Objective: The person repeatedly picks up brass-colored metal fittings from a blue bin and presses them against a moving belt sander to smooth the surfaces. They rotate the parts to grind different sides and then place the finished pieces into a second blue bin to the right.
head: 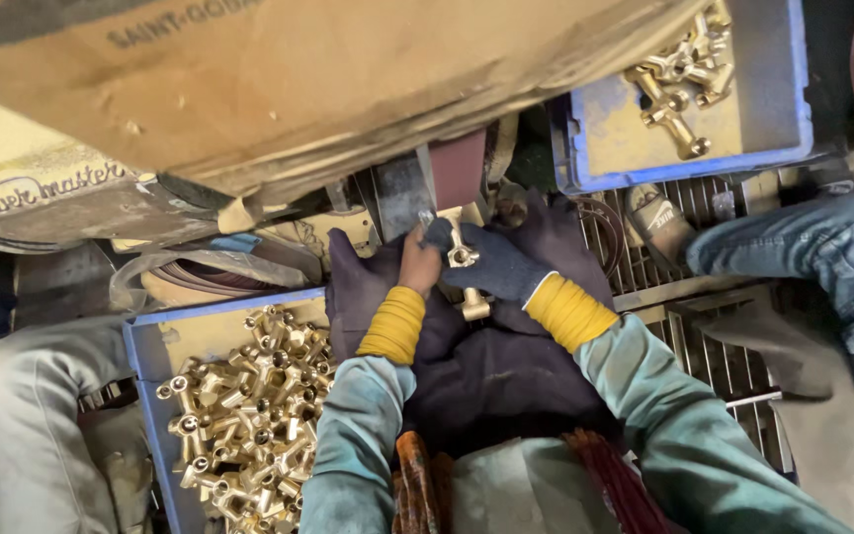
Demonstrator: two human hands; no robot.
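A cluttered workshop floor shows from the head camera, with a metal wire grate (714, 346) running under the work and a large brown cardboard sheet (328, 79) with dark printed lettering slanting across the top of the picture. At the left edge, under it, a worn tan package face (22, 193) bears dark script lettering.

A dark cloth (486, 376) lies over the person's lap. Above it, the left hand (419, 265), bare with a yellow wrapped cuff at the wrist, and the right hand (491, 265), in a dark blue glove with a like yellow cuff, meet around a brass T-shaped pipe fitting (463, 259). Both hands' fingers are closed on the fitting, which is held upright just below a reddish-brown abrasive belt (458, 168); whether it touches the belt cannot be told.

To the lower left, a blue plastic tray (145, 346) holds a heap of similar brass fittings (249, 405), close beside the left forearm. At upper right, a second blue plastic tray (684, 168) holds a few more brass fittings (679, 79), well apart from the hands. Another person's leg in blue jeans (822, 257) shows at the right edge.
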